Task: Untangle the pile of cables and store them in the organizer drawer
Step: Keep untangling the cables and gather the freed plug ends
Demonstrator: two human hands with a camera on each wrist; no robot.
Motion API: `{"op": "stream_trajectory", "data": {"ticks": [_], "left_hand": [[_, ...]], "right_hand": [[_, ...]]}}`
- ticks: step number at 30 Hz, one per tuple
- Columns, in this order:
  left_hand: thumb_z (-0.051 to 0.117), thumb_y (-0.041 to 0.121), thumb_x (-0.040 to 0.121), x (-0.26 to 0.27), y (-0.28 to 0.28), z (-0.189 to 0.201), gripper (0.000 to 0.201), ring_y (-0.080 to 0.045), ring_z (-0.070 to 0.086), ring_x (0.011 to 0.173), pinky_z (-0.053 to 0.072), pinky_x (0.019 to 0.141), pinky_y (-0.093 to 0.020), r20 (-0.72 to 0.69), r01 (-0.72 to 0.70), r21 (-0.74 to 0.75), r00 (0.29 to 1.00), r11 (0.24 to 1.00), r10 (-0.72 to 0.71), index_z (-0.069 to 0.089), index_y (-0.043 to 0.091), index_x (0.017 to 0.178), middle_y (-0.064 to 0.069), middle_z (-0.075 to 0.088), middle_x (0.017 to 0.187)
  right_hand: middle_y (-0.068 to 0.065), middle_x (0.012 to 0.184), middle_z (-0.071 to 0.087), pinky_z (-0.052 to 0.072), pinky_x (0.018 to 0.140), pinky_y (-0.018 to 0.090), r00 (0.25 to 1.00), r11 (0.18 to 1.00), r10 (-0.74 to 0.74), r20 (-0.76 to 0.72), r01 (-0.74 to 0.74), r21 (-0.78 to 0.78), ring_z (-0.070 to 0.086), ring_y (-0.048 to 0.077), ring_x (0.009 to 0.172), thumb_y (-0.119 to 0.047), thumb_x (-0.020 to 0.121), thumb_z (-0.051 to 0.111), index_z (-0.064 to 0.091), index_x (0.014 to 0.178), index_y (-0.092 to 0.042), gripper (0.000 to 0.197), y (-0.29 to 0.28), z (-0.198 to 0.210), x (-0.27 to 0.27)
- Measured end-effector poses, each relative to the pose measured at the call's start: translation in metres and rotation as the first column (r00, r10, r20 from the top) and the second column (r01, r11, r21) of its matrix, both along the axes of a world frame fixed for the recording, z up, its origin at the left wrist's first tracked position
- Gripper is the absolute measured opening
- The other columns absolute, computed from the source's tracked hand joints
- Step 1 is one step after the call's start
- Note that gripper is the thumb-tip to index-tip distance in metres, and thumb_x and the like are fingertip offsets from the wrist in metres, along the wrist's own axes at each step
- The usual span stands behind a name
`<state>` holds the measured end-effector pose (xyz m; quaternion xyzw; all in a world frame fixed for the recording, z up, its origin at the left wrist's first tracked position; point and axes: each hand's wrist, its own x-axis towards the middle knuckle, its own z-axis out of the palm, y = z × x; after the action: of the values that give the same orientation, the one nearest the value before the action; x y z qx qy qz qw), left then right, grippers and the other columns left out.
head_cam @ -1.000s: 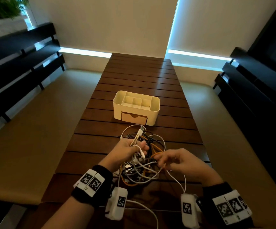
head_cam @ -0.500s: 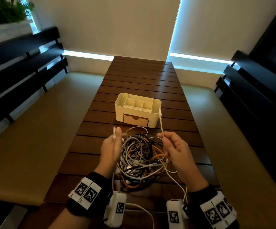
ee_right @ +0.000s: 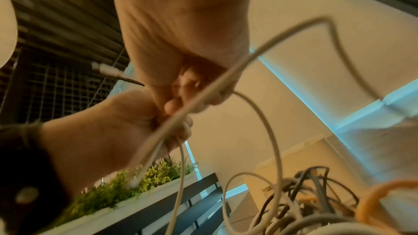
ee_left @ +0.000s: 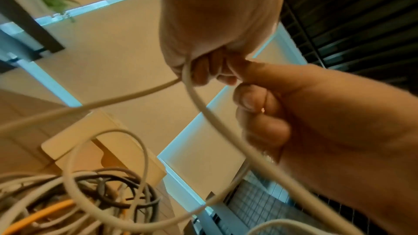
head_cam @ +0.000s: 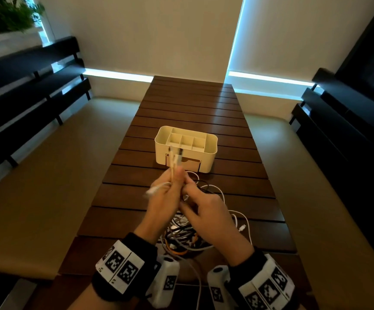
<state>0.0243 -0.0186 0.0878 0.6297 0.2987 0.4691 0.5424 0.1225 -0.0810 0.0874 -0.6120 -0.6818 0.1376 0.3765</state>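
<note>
Cables [head_cam: 182,237] heaped in a tangle on the slatted wooden table [head_cam: 123,198], near its close end, white, grey, black and orange strands mixed together; seen low in both wrist views too [ee_left: 95,197] [ee_right: 312,208]. One white cable [head_cam: 174,161] lifted clear of the heap, two plug ends side by side and pointing up in front of the organizer [head_cam: 208,151]. Left hand [head_cam: 164,202] closed round this white cable, fingers curled on it, a short loop sticking out at the left of the fist. Right hand [head_cam: 208,214] pressed up against the left one, thumb and fingertips pinching the same cable just beside the left fist; in the right wrist view fingers [ee_right: 196,96] curled on the white strand [ee_right: 203,99], which then trails down in wide loops to the heap. In the left wrist view, the white cable [ee_left: 199,103] running out from under the curled left hand [ee_left: 214,29] and down past the right hand [ee_left: 305,113]. Both hands held above the heap, between it and the organizer. Organizer cream, standing farther along the table just beyond the heap, top compartments open upward, drawer [head_cam: 188,165] at the front face shut, partly hidden behind the raised plugs. Dark benches [head_cam: 24,104] along both sides, a green plant [head_cam: 4,16] at upper left.
</note>
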Motion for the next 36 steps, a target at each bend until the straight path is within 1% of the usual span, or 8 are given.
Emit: {"op": "stream_trajectory", "data": {"ticks": [6, 11, 17, 21, 26, 29, 32, 36], "left_hand": [[0.024, 0.048, 0.098, -0.045, 0.031, 0.049, 0.049, -0.011, 0.055, 0.052, 0.055, 0.054, -0.023, 0.45, -0.056, -0.393, 0.859, 0.918, 0.245, 0.045, 0.019, 0.064, 0.007, 0.042, 0.046], [0.02, 0.052, 0.099, -0.076, 0.042, 0.079, 0.05, -0.005, 0.015, 0.039, 0.017, 0.036, -0.017, 0.678, 0.067, -0.277, 0.721, 0.958, 0.146, 0.033, 0.023, 0.06, 0.008, 0.024, 0.046], [0.06, 0.034, 0.088, -0.053, 0.045, 0.037, 0.032, -0.005, 0.031, 0.042, 0.027, 0.038, -0.014, 0.026, -0.013, -0.258, 0.999, 0.966, 0.02, 0.049, 0.014, 0.066, 0.011, 0.048, 0.052], [0.066, 0.01, 0.085, -0.019, 0.035, -0.013, 0.01, -0.014, 0.054, 0.064, 0.046, 0.055, -0.019, -0.249, 0.08, -0.325, 0.954, 0.942, -0.166, 0.06, 0.007, 0.077, -0.004, 0.061, 0.074], [0.064, 0.0, 0.086, 0.01, 0.025, -0.04, 0.008, 0.005, 0.055, 0.051, 0.044, 0.053, -0.01, -0.271, 0.22, -0.315, 0.911, 0.923, -0.31, 0.065, 0.007, 0.09, 0.018, 0.058, 0.053], [0.057, 0.018, 0.094, 0.019, 0.027, -0.045, 0.022, -0.002, 0.062, 0.07, 0.048, 0.066, -0.016, -0.264, 0.147, -0.245, 0.941, 0.958, -0.211, 0.069, 0.001, 0.087, 0.001, 0.069, 0.074], [0.046, 0.036, 0.098, 0.012, 0.032, -0.048, 0.039, -0.024, 0.062, 0.074, 0.05, 0.07, -0.035, -0.261, 0.158, -0.139, 0.946, 0.978, -0.19, 0.067, 0.008, 0.08, -0.011, 0.067, 0.079], [0.045, 0.034, 0.099, 0.005, 0.036, -0.037, 0.039, -0.008, 0.055, 0.064, 0.043, 0.064, -0.032, -0.43, 0.219, -0.067, 0.874, 0.973, -0.226, 0.068, 0.016, 0.073, 0.01, 0.061, 0.063]], "right_hand": [[-0.008, 0.076, 0.06, 0.043, 0.061, 0.028, 0.984, 0.917, -0.121, 0.134, 0.162, -0.365, 0.057, 0.015, 0.072, -0.035, 0.093, 0.051, 0.05, 0.086, -0.031, 0.008, 0.006, -0.009, 0.05], [-0.004, 0.089, 0.061, 0.04, 0.081, 0.035, 0.951, 0.719, 0.033, 0.306, 0.19, -0.669, 0.057, 0.017, 0.089, -0.04, 0.095, 0.046, 0.059, 0.087, -0.026, 0.021, 0.021, -0.035, 0.064], [0.002, 0.057, 0.057, 0.044, 0.046, 0.019, 0.874, 0.784, -0.425, -0.237, 0.224, -0.579, 0.051, 0.008, 0.041, -0.041, 0.097, 0.039, 0.064, 0.082, -0.008, 0.044, 0.029, -0.006, 0.069], [0.008, 0.061, 0.061, 0.041, 0.043, 0.017, 0.696, 0.943, -0.224, -0.682, -0.021, -0.332, 0.057, 0.011, 0.044, -0.024, 0.097, 0.044, 0.061, 0.079, -0.002, 0.033, 0.026, 0.029, 0.057], [0.006, 0.064, 0.065, 0.045, 0.051, 0.02, 0.716, 0.976, -0.006, -0.698, -0.147, -0.159, 0.062, 0.014, 0.052, -0.024, 0.088, 0.056, 0.063, 0.081, -0.002, 0.023, 0.028, 0.05, 0.039], [0.003, 0.066, 0.066, 0.048, 0.051, 0.019, 0.654, 0.968, 0.034, -0.756, -0.21, -0.138, 0.061, 0.013, 0.054, -0.035, 0.074, 0.061, 0.064, 0.084, -0.004, 0.033, 0.026, 0.049, 0.035], [0.004, 0.073, 0.062, 0.043, 0.05, 0.019, 0.61, 0.979, -0.16, -0.776, -0.001, -0.202, 0.055, 0.01, 0.053, -0.036, 0.077, 0.059, 0.06, 0.096, -0.007, 0.035, 0.027, 0.025, 0.05], [0.007, 0.08, 0.059, 0.041, 0.053, 0.025, 0.429, 0.9, -0.435, -0.792, 0.206, -0.383, 0.053, 0.015, 0.056, -0.03, 0.097, 0.042, 0.052, 0.094, -0.01, 0.023, 0.028, -0.018, 0.051]]}}
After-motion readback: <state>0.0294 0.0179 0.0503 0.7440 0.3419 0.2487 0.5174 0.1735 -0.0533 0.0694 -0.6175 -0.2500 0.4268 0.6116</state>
